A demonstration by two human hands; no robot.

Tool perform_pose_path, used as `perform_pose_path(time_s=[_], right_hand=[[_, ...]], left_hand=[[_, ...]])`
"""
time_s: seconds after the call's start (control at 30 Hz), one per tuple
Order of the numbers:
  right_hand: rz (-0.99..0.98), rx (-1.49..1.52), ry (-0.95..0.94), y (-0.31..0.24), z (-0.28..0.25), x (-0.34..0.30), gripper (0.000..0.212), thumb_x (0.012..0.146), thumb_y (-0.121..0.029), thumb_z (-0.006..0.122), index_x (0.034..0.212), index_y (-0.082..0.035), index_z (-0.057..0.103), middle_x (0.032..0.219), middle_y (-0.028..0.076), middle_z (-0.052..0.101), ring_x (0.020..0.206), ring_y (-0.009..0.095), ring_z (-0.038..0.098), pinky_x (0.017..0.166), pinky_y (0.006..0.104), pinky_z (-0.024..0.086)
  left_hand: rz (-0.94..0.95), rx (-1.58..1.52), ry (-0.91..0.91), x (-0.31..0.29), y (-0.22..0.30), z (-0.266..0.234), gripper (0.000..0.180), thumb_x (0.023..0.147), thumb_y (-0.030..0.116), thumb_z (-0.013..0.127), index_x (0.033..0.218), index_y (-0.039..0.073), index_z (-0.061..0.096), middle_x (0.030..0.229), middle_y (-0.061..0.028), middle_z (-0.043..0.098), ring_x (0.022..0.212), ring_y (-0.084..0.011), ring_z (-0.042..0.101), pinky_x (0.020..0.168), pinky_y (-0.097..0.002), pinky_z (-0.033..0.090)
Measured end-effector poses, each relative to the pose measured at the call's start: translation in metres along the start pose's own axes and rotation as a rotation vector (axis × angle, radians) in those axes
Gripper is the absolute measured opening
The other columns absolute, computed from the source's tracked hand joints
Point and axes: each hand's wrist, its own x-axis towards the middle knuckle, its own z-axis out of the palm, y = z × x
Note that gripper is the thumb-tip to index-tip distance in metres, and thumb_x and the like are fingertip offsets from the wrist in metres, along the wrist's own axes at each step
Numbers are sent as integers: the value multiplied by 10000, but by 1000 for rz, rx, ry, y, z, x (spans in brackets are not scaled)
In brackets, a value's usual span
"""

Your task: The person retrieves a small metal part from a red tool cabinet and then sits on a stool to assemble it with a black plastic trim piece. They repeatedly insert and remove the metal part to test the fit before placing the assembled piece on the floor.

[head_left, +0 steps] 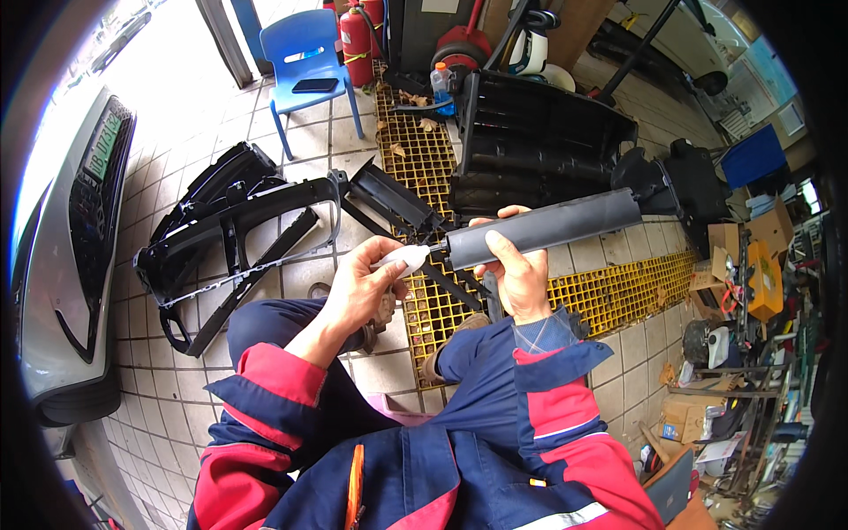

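Note:
My right hand (519, 269) grips a long dark grey plastic trim piece (565, 231) near its left end, thumb on top and fingers around the far edge. The piece points away to the right. In my left hand (360, 287), a small white object (408, 257) is pinched between thumb and fingers; it looks like a folded wipe or a soft pad, but its kind is unclear. It sits right at the trim piece's left end; whether they touch I cannot tell. Beyond my hands, a black plastic channel-shaped part (395, 196) lies on the floor.
Black frame-like car parts (231, 225) lie on the tiles at left, near a silver car (75, 265). A blue chair (305, 66) bears a phone (315, 86). Fire extinguishers (356, 46) and a large black panel (548, 128) stand ahead. Yellow grating (609, 287) crosses the floor; cluttered shelves (751, 389) line the right.

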Motion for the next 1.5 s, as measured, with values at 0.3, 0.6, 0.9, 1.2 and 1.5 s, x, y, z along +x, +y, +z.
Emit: perform_pose_path(time_s=[0.3,0.6,0.9,1.2,1.5], right_hand=[[36,14,-6,1,-3,0,411,1025,-71,702,1375,-104,491,1256,211,719,977,233,766,636,287,646],[71,-11,-7,4,-3,-1,395,1032,-82,697,1371,-109,496,1238,198,725,992,230,763,639,278,640],[71,-21,-24,5,-3,0,412,1024,-91,704,1376,-98,490,1235,206,726,988,235,766,645,284,645],[75,-15,-35,7,-5,0,427,1026,-92,700,1396,-99,487,1237,214,725,990,243,769,646,288,646],[84,-15,-45,8,-7,1,445,1027,-101,707,1413,-105,486,1247,216,723,995,241,771,639,279,645]], left_hand=[[19,2,3,-1,1,-2,142,1081,92,682,1199,14,673,1001,-73,751,749,-107,685,694,-262,576],[36,29,22,0,3,-2,173,1054,112,740,1183,8,691,943,-60,732,728,-100,667,670,-259,559],[28,53,21,1,3,-4,175,1052,108,739,1184,2,696,938,-60,732,710,-90,660,646,-246,550],[35,81,15,1,5,-3,177,1046,108,745,1183,7,696,932,-56,730,698,-78,657,626,-237,553],[61,105,20,3,1,-4,164,1048,111,741,1176,13,709,910,-50,732,671,-74,653,605,-234,538]])
